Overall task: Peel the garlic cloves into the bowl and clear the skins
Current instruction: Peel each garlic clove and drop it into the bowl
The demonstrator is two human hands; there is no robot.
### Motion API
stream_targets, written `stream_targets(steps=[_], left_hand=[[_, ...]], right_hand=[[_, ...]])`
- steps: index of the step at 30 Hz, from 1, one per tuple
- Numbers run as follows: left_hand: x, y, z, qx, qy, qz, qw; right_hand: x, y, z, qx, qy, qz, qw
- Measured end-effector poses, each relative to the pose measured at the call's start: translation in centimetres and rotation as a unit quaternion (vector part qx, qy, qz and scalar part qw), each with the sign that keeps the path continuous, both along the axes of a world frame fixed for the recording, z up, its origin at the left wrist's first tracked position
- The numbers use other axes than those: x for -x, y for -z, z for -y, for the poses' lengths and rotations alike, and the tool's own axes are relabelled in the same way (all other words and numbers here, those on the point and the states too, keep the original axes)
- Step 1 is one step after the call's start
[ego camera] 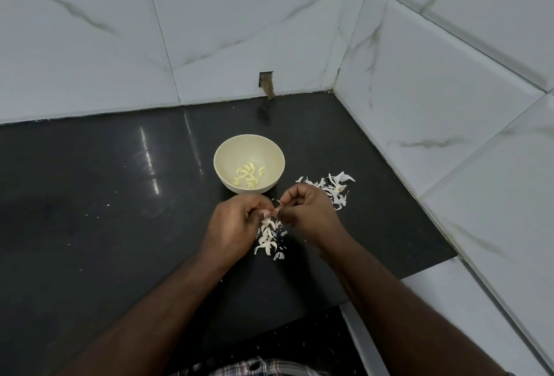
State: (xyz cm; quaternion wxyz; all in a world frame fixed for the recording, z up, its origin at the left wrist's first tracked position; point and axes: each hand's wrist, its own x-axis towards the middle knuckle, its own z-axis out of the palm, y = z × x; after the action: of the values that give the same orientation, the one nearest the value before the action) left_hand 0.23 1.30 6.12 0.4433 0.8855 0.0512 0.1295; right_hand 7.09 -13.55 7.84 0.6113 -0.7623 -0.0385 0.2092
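Papery white skin is what I am working at: I pinch a small garlic clove (274, 211) between both sets of fingertips, my left hand (236, 223) curled round its near end and my right hand (305, 211) nipping at a flake of husk. So I judge the peeling step is in hand, with clearing not yet begun. The clove is mostly hidden by my fingers; its long axis seems to run across from one hand to the other, but which end is the tip I cannot tell.

Just beyond my knuckles stands the round cream plastic bowl (220, 166) holding pale yellow peeled cloves (248, 176). Below my fingertips lies a heap of white skins (268, 239) on the glossy black stone counter (105, 196); another heap of skins (332, 188) lies past my right knuckles.

Next I would strip the last husk, then reach forward and drop the clove in the bowl.
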Motion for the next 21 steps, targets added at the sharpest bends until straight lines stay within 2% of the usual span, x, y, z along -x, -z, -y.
stream_targets(steps=[2, 4, 8, 11, 14, 21], left_hand=[[0.2, 0.0, -0.1, -0.052, 0.024, 0.056, 0.997], [0.3, 0.2, -0.4, -0.066, 0.03, 0.081, 0.994], [0.5, 0.0, 0.2, 0.041, -0.013, 0.071, 0.997], [0.4, 0.1, 0.4, 0.135, -0.04, 0.004, 0.99], [0.2, 0.1, 0.5, 0.254, -0.058, -0.037, 0.965], [0.0, -0.5, 0.7, 0.354, -0.099, -0.053, 0.929]], right_hand=[[0.1, -0.3, -0.1, -0.04, 0.016, -0.056, 0.997], [0.0, -0.5, -0.2, -0.062, 0.029, -0.1, 0.993], [0.0, -0.4, -0.2, -0.135, 0.054, -0.161, 0.976], [0.1, -0.1, -0.2, -0.151, 0.067, -0.146, 0.975], [0.1, -0.3, -0.3, -0.136, 0.062, -0.114, 0.982], [0.4, -0.9, -0.6, -0.097, 0.027, -0.035, 0.994]])
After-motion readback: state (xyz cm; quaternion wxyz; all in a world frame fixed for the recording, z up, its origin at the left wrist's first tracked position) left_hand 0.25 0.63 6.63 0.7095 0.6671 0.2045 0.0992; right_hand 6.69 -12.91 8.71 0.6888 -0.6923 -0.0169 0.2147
